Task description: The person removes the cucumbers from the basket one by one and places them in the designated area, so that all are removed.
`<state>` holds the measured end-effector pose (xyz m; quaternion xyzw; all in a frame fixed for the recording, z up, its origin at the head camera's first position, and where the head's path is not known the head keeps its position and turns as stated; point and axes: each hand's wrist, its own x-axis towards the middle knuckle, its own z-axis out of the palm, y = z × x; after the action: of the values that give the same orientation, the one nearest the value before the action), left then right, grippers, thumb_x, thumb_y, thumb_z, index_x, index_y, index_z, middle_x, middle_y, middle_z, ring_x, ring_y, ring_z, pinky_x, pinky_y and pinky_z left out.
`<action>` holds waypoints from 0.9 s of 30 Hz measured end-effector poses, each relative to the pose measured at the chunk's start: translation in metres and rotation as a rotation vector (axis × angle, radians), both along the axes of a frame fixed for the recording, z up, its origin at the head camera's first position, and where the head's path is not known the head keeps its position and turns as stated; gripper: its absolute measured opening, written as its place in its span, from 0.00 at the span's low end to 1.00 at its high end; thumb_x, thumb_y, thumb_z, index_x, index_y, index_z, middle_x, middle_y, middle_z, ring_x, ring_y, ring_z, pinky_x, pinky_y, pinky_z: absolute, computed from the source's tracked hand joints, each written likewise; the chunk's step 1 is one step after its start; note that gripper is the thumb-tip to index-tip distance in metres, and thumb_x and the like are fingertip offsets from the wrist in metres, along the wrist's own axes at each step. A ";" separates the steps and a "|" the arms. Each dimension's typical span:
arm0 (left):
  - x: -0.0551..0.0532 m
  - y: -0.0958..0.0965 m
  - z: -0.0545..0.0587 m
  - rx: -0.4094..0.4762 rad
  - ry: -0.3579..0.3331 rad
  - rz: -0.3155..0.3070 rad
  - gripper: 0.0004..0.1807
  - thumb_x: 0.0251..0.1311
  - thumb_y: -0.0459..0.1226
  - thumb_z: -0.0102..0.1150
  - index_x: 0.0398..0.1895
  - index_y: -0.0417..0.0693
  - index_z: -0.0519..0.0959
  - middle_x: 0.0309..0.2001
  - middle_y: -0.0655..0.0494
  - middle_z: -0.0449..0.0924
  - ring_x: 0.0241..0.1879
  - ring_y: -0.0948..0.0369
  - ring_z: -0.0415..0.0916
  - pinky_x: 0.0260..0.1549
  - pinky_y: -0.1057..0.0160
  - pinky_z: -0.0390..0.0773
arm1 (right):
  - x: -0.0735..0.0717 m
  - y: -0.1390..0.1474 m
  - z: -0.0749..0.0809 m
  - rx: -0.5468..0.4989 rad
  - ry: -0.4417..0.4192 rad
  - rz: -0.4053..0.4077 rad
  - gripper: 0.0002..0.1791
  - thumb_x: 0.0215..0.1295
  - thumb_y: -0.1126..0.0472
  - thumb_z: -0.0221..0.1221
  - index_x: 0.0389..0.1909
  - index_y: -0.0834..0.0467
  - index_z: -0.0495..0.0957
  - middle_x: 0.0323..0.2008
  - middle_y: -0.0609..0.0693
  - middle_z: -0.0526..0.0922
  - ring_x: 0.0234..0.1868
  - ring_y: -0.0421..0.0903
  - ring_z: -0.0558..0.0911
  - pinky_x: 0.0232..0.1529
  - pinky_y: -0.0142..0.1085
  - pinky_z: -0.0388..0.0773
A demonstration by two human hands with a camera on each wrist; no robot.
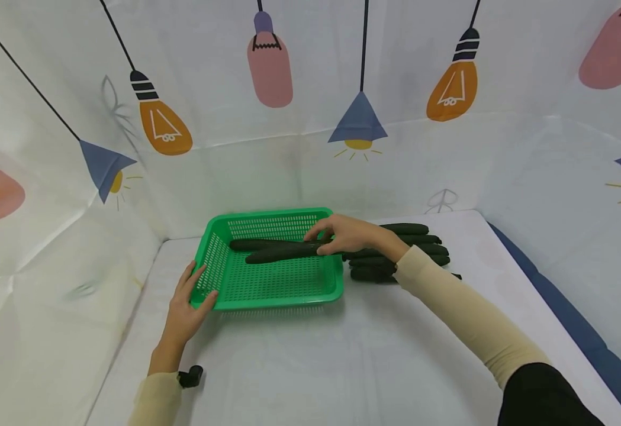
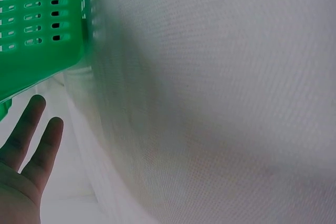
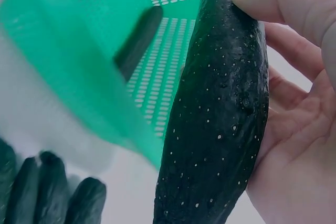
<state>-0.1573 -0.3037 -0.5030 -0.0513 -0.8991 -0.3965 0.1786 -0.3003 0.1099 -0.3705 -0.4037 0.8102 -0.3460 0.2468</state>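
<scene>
A green perforated plastic basket (image 1: pixel 273 287) stands toward the back of the table. My left hand (image 1: pixel 184 313) is at its left side, fingers spread and fairly straight along the rim; the left wrist view shows two extended fingers (image 2: pixel 47 150) below the basket's corner. Over the basket's right part, my right hand (image 1: pixel 348 232) holds a dark green cucumber (image 1: pixel 283 253) between thumb and fingers. Small pale bumps dot the held cucumber (image 3: pixel 215 114) in the right wrist view. Behind it, another cucumber (image 1: pixel 257 244) lies inside the basket.
Several more cucumbers (image 1: pixel 422 239) lie in a pile right of the basket, partly hidden by my right forearm. A white cloth covers the table (image 1: pixel 310 367). White sheets printed with lamps (image 1: pixel 299 165) hang behind and at the sides.
</scene>
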 end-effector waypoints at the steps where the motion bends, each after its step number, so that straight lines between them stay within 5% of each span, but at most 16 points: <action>1: 0.000 0.000 0.000 0.000 -0.003 -0.002 0.38 0.64 0.40 0.68 0.77 0.48 0.67 0.81 0.44 0.53 0.80 0.40 0.49 0.68 0.26 0.57 | 0.001 0.005 -0.002 0.000 -0.003 -0.004 0.22 0.71 0.60 0.63 0.65 0.52 0.79 0.65 0.50 0.79 0.59 0.48 0.84 0.53 0.40 0.84; 16: 0.000 0.002 0.000 0.009 -0.013 0.002 0.37 0.64 0.39 0.68 0.76 0.48 0.68 0.82 0.45 0.52 0.80 0.40 0.49 0.69 0.26 0.57 | 0.020 0.065 -0.015 -0.026 0.035 -0.125 0.21 0.69 0.58 0.64 0.62 0.48 0.82 0.61 0.47 0.82 0.54 0.48 0.82 0.56 0.46 0.81; 27: 0.000 0.002 -0.001 -0.004 -0.017 0.004 0.37 0.64 0.40 0.68 0.76 0.48 0.68 0.82 0.46 0.52 0.80 0.39 0.49 0.67 0.25 0.58 | 0.029 0.110 -0.025 -0.054 0.071 -0.221 0.20 0.69 0.57 0.66 0.61 0.48 0.82 0.63 0.50 0.81 0.64 0.58 0.80 0.62 0.55 0.78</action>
<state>-0.1578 -0.3021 -0.5039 -0.0466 -0.9015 -0.3947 0.1714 -0.2714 0.2195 -0.3954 -0.3302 0.8484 -0.3782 0.1676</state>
